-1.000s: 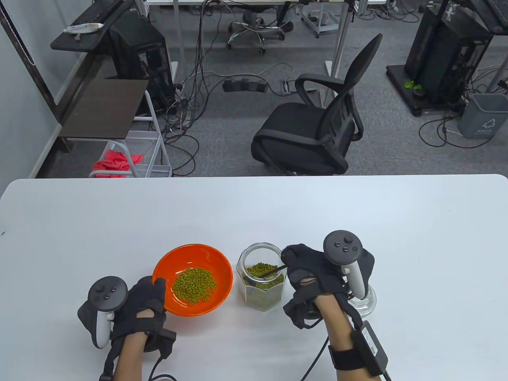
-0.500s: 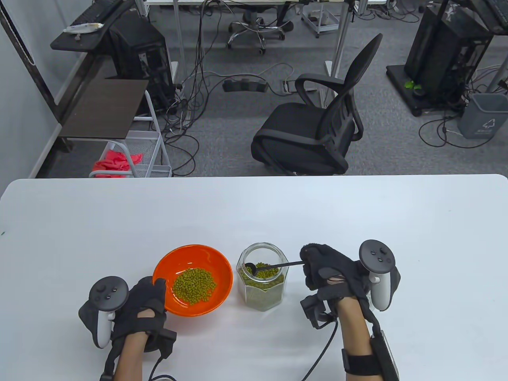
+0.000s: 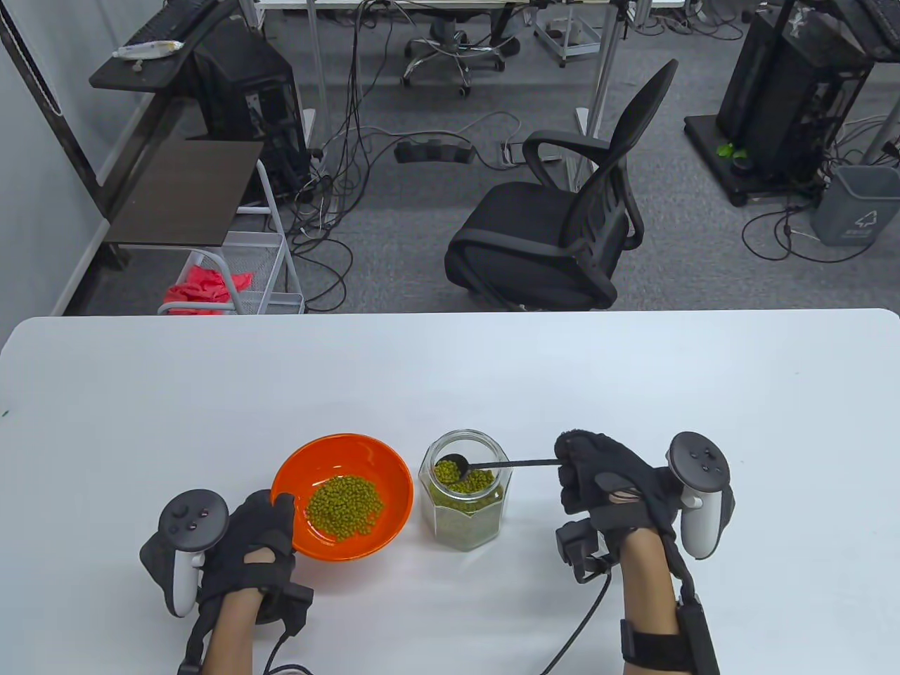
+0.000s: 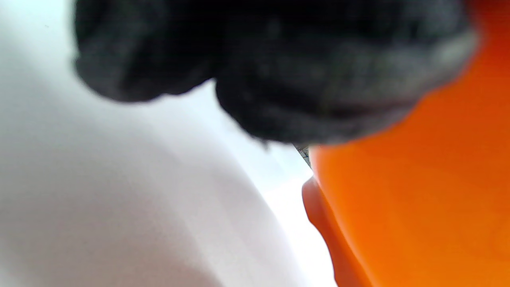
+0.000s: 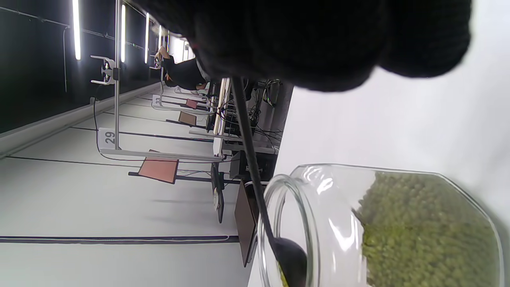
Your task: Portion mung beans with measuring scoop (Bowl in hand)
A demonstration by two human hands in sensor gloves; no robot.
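An orange bowl [image 3: 380,460] with a heap of mung beans [image 3: 344,506] sits on the white table. My left hand [image 3: 264,534] grips its near left rim; the bowl's orange wall [image 4: 418,199] fills the left wrist view under my gloved fingers [image 4: 279,71]. A glass jar [image 3: 464,524] of mung beans stands right of the bowl. My right hand [image 3: 598,478] holds a black measuring scoop [image 3: 506,463] by its handle. The scoop's bowl, holding beans, is at the jar's mouth. The right wrist view shows the jar [image 5: 382,227] and the scoop [image 5: 255,171].
The table's far edge [image 3: 450,313] lies well behind the jar, with a black office chair [image 3: 555,225] beyond it. A black cable [image 3: 576,633] runs from my right wrist to the near edge.
My right hand moved right and drew the scoop up from deep in the jar to its mouth, with beans in it. My left hand and the bowl stayed put.
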